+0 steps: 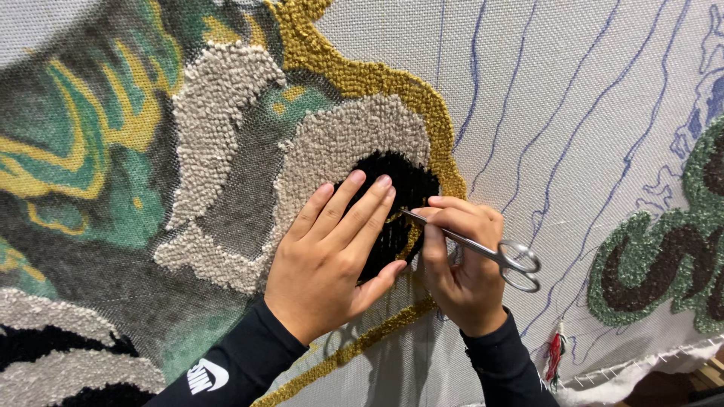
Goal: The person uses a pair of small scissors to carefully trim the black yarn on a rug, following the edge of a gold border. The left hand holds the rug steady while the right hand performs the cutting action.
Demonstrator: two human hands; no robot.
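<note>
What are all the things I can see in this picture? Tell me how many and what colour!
backing cloth: one, pale grey with blue drawn lines, fills the view
tufted yarn patches: several; beige, gold, black in the middle; green at left; green and dark brown at right
red tassel: one, red, lower right edge
scissors: one pair, silver, tips at the black patch
left hand: one, black sleeve, flat on the yarn
right hand: one, black sleeve, holding the scissors
</note>
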